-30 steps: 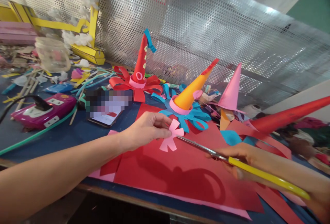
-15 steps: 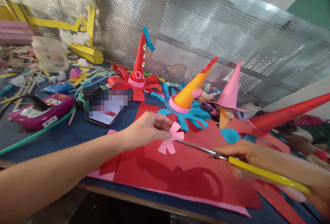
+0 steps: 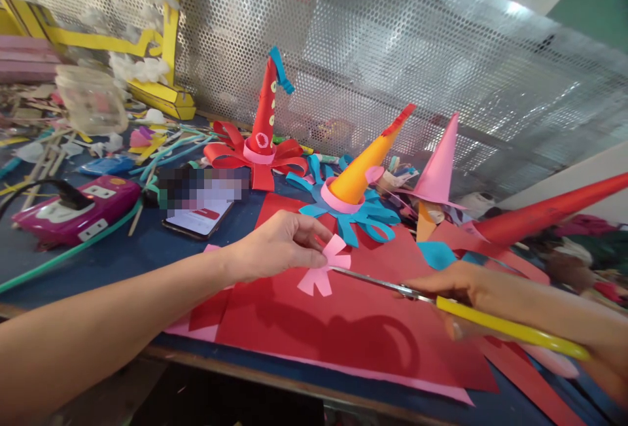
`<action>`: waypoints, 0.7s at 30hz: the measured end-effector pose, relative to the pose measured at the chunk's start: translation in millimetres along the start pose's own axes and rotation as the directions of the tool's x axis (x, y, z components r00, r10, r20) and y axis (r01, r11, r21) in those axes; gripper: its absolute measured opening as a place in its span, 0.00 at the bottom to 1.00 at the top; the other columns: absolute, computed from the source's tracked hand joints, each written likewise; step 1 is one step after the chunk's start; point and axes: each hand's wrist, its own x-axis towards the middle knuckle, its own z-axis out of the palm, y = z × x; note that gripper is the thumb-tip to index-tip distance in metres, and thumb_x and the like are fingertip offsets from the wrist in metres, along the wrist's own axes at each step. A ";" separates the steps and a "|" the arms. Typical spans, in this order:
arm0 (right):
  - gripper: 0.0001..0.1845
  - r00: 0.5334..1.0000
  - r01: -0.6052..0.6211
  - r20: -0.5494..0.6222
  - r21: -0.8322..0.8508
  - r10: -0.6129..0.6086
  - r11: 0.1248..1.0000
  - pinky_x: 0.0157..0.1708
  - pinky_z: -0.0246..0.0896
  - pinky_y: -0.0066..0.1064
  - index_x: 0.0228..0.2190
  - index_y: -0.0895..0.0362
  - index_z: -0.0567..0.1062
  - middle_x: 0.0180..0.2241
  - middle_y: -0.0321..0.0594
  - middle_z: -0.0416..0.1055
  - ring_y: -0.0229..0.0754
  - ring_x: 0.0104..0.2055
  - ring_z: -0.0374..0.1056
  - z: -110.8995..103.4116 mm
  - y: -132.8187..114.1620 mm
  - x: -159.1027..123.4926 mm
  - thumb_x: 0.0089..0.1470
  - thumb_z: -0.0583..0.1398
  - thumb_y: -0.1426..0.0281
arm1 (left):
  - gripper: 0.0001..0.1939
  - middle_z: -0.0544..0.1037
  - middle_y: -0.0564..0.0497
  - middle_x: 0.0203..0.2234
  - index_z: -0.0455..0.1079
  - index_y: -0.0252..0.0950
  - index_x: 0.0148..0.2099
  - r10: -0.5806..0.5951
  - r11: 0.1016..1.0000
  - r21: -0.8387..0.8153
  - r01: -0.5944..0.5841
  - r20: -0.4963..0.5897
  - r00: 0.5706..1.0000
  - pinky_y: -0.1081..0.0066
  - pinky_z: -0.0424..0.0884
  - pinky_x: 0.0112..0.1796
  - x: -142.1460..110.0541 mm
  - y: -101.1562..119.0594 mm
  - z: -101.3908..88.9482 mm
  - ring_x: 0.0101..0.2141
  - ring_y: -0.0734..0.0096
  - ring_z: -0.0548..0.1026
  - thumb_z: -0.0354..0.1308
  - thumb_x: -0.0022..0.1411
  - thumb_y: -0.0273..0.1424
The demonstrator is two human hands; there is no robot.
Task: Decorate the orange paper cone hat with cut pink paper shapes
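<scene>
My left hand [image 3: 289, 246] pinches a small pink paper flower [image 3: 318, 277] with cut petals, held above a large red sheet [image 3: 363, 318]. From the right, my right hand [image 3: 461, 295] grips yellow-handled scissors [image 3: 510, 328]. Their metal blades point left, and the tips meet the flower near its centre, just beside my left fingertips. A pink sheet [image 3: 417, 390] shows along the red sheet's front edge. Behind the flower stands an orange paper cone [image 3: 350, 180] with a pink band and blue looped strips around its base.
A red cone [image 3: 265, 112] with red loops, a pink cone [image 3: 439, 167] and a long red cone [image 3: 549, 210] stand or lie around. A phone [image 3: 201, 213] and a purple power strip [image 3: 78, 210] are at left. Perforated metal [image 3: 353, 53] backs the table.
The flower has tilted very slightly between my fingers. Both hands and the scissors stay almost in place; the whole view has shifted a little.
</scene>
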 end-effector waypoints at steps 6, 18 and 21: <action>0.10 0.998 0.057 0.019 -0.068 -0.056 0.996 0.20 0.43 0.23 0.32 0.55 0.73 0.21 0.27 0.60 0.32 0.22 0.51 -2.9 4.1 1.5 0.43 0.61 0.73 | 0.13 0.76 0.52 0.25 0.70 0.32 0.41 0.020 0.998 0.051 -0.022 0.024 1.000 0.73 0.64 0.30 0.6 -0.2 -1.5 0.27 0.74 0.71 0.61 0.49 0.26; 0.17 0.997 0.010 -0.077 -0.143 -0.021 0.990 0.23 0.48 0.24 0.43 0.48 0.76 0.23 0.29 0.62 0.35 0.24 0.53 -0.8 -1.0 -1.2 0.48 0.61 0.66 | 0.14 0.75 0.53 0.26 0.70 0.34 0.43 0.072 0.989 0.123 -0.083 0.091 0.993 0.73 0.65 0.31 1.5 -5.7 -5.9 0.29 0.72 0.72 0.60 0.52 0.29; 0.19 0.995 0.003 -0.101 -0.129 -0.017 0.992 0.24 0.51 0.24 0.46 0.45 0.75 0.24 0.29 0.70 0.39 0.26 0.62 0.7 5.5 -0.7 0.50 0.59 0.69 | 0.14 0.75 0.53 0.26 0.71 0.34 0.43 0.077 0.988 0.127 -0.087 0.080 0.994 0.73 0.65 0.31 1.6 -5.8 -5.8 0.28 0.72 0.72 0.61 0.52 0.29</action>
